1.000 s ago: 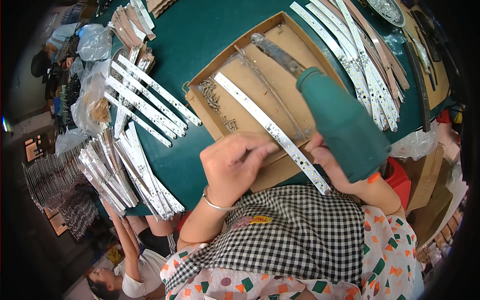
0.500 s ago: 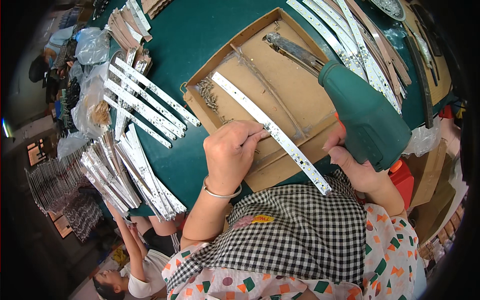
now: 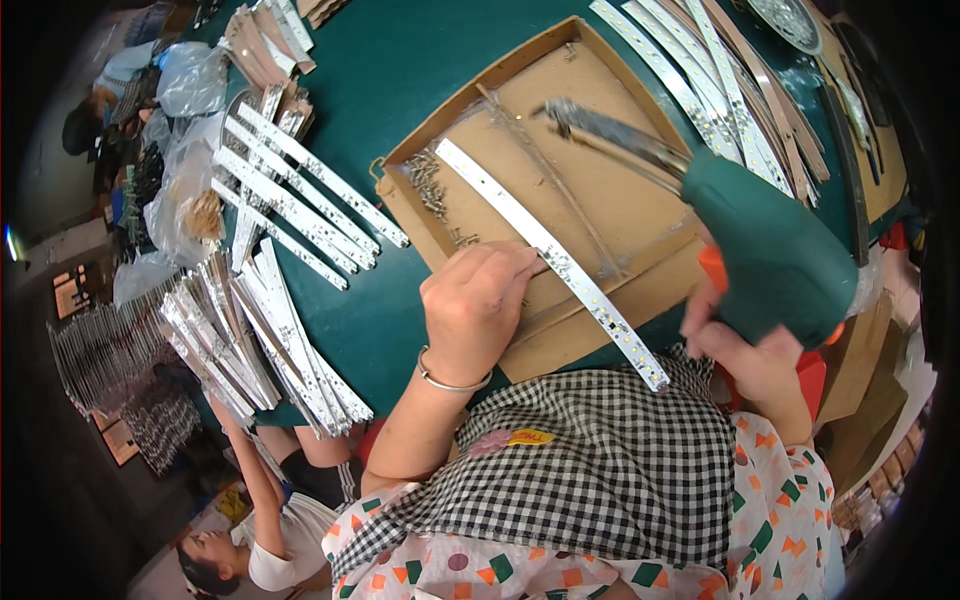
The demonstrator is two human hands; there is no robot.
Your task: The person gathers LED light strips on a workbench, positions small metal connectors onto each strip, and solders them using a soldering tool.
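Observation:
My left hand (image 3: 474,312) is closed around the middle edge of a long, narrow white LED strip board (image 3: 566,268), which slants over a shallow cardboard tray (image 3: 650,262). My right hand (image 3: 745,352) grips the handle of a dark green power screwdriver (image 3: 765,255), one finger near its orange trigger. The tool's long, dark nose points to the upper left above the tray, apart from the strip and slightly blurred. Small screws (image 3: 428,188) lie heaped along the tray's left side.
Several finished-looking strips (image 3: 300,190) and stacked bundles (image 3: 220,340) lie on the green table (image 3: 350,60) to the left. More strips (image 3: 690,90) lie at the far right, near a metal bowl (image 3: 787,22). A person in white (image 3: 285,545) is at lower left.
My right hand and the screwdriver have moved right and slightly down. My left hand and the strip appear shifted slightly right, along with the tray.

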